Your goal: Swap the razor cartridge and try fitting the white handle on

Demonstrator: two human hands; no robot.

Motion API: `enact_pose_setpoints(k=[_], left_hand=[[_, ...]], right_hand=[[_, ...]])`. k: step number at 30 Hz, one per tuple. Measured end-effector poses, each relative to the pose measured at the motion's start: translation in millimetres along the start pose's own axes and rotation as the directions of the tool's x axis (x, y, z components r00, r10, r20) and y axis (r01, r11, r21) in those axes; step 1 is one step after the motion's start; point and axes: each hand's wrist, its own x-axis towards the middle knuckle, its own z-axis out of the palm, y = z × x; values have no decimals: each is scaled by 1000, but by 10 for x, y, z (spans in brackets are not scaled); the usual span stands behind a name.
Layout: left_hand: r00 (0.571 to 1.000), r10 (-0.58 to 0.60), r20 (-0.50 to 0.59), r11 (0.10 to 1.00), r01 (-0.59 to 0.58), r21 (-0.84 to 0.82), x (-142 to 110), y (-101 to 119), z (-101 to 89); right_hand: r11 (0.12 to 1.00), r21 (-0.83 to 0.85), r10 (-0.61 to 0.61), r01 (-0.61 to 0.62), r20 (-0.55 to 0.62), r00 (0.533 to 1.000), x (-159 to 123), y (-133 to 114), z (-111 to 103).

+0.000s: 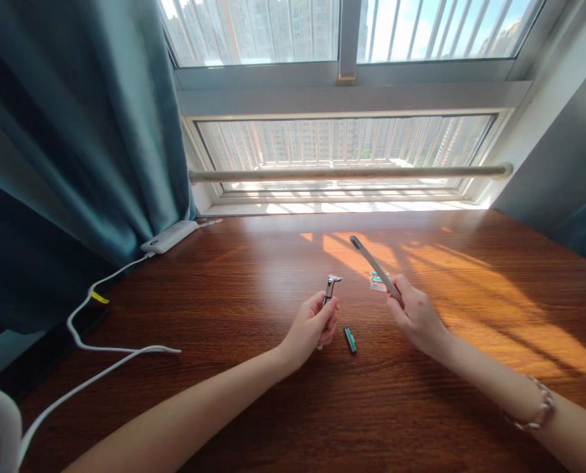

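Observation:
My left hand is closed around a silver and black razor handle, its bare head end pointing up. A toothbrush with dark bristles is gripped by my right hand, its head slanting up and to the left. On the table between my hands lies a green and black razor cartridge, touched by neither. Just beyond the right hand sits a small clear case with green cartridges in it, partly covered by the toothbrush.
The brown wooden table reaches back to a window with a horizontal rail. At the back left, a white power strip or box lies by a blue curtain. Its white cable loops over the table's left side.

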Motion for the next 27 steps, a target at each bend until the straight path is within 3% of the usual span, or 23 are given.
enact_pose_setpoints(k=[4, 8, 12, 17, 21, 27], left_hand=[[1000, -8, -26, 996, 5, -84, -64, -9, -133], [999, -33, 20, 993, 35, -111, -89, -35, -165], [998, -34, 52, 999, 36, -32, -104, -55, -144], [999, -44, 18, 996, 43, 78, -162, -30, -122], [1000, -2, -9, 980, 4, 201, -243, -12, -114], [996, 79, -28, 929, -63, 364, -299, -9, -124]], right_hand=[[991, -79, -109, 112, 39, 993, -190, 175, 66], [971, -113, -197, 210, 116, 973, -246, 256, 123], [970, -136, -195, 201, 56, 979, -256, 218, 110], [976, -93, -201, 197, -32, 979, -286, 179, 28], [976, -30, -218, 218, -13, 976, -289, 183, 1], [988, -55, -146, 145, -14, 989, -284, 195, 7]])
